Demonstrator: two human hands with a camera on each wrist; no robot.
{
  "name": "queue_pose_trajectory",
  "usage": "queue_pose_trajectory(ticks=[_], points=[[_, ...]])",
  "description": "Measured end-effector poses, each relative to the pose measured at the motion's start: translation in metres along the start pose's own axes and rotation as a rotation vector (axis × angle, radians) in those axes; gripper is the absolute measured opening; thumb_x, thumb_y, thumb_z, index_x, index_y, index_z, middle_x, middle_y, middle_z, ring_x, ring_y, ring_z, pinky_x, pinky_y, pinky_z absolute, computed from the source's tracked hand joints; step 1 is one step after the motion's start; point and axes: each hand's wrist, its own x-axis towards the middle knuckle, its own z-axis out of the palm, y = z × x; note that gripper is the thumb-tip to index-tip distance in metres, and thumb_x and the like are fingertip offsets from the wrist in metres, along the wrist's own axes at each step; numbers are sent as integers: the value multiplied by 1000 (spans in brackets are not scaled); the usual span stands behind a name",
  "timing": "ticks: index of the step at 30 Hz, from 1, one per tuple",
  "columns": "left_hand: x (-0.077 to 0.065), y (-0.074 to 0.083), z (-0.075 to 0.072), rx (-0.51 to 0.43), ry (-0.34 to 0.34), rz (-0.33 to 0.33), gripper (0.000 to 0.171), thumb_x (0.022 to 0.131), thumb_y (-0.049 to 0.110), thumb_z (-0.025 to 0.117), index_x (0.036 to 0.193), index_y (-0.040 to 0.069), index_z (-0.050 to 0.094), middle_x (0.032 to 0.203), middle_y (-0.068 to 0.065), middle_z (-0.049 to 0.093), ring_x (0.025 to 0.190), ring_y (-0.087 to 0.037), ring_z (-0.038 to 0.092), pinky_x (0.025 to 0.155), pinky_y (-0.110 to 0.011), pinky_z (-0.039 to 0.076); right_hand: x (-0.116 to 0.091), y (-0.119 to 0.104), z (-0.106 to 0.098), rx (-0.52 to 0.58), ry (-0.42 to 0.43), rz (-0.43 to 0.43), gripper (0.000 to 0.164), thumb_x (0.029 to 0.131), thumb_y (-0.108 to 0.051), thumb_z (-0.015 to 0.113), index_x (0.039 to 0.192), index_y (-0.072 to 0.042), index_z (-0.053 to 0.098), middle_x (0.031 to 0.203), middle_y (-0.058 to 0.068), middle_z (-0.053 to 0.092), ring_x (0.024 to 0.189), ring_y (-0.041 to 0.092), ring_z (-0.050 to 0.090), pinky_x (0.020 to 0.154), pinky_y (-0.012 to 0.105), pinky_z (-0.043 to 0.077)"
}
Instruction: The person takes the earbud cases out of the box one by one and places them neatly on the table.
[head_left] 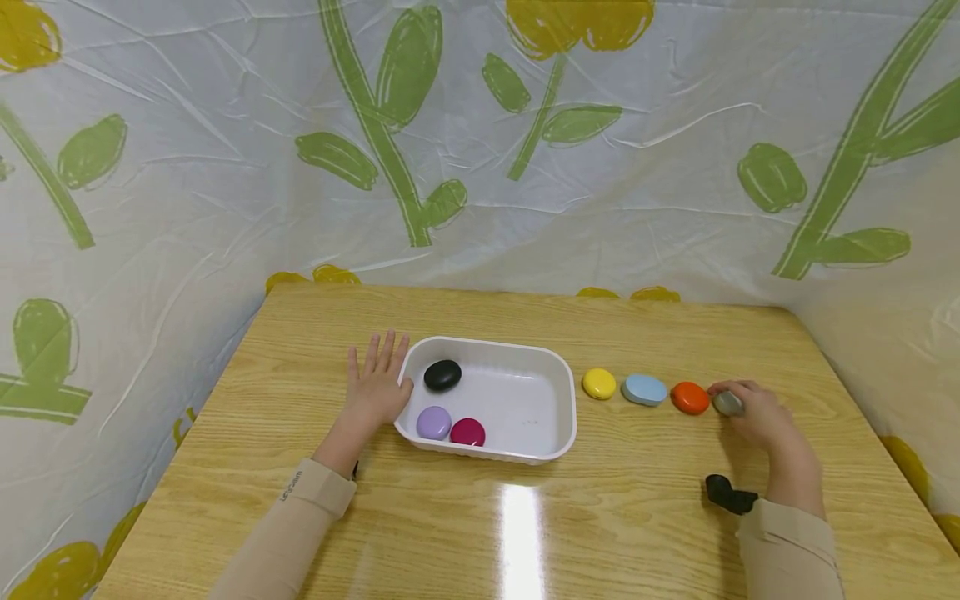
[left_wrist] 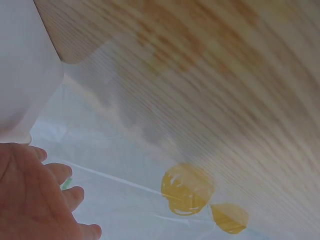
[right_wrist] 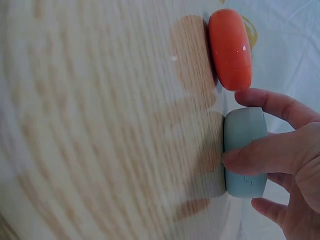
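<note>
Nearest are two beige sleeves: the left sleeve (head_left: 277, 533) carries small dark lettering, and beside the right sleeve (head_left: 791, 554) a black device (head_left: 729, 495) juts inward at the wrist. Beyond it, the right hand (head_left: 761, 417) grasps a grey-green case (right_wrist: 246, 122), last on the right in a row. The head view gives only part of this case; the right wrist view adds a short notched line on its side, the thumb laid across it and fingertips reaching round behind. There the index fingertip meets or almost meets an orange-red case (right_wrist: 230, 50); I cannot tell which.

The left hand (head_left: 377, 392) is released, fingers straight and spread, its thumb at the left rim of a white tray (head_left: 525, 404). The left wrist view shows its palm and the tray's outer wall; the head view alone shows the contents: crimson case (head_left: 468, 431) and lilac case (head_left: 433, 422) side by side along the near wall, black oval (head_left: 442, 375) farther back.

Just past the tray's right rim come a yellow case (head_left: 599, 383) and a light blue case (head_left: 644, 389), with narrow gaps along the row. Wood of the table (head_left: 615, 517) stretches broadly before the row, rightward to its edge, and behind toward the flowered cloth (head_left: 570, 233).
</note>
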Motion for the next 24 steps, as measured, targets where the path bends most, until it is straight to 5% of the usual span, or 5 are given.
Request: queue_pose_trajectory(ticks=[8,15,24], points=[[-1,1,-1,-8,6,1,64,94,32,33,149,17,3,154,-8,-2,139,-29,-7,107,-53,-14,-4,-18,-6,58,92,-54,60,76,2,54,133,-5,37,133,35,27,111,61,28,79,76,19],[0,-1,0,3,14,0,64,94,33,33,149,17,3,154,-9,-1,140,-30,-6,107,-54,-12,6,-75,-13,124,243,-251,53,81,0,62,130,0,42,127,31,39,106,51,42,79,66,34],[0,-1,0,12,-2,-9,65,94,33,32,149,18,1,154,-8,-2,139,-30,-7,107,-54,-12,24,-144,6,183,309,-473,50,79,4,64,126,0,47,124,24,48,114,42,43,88,61,36]])
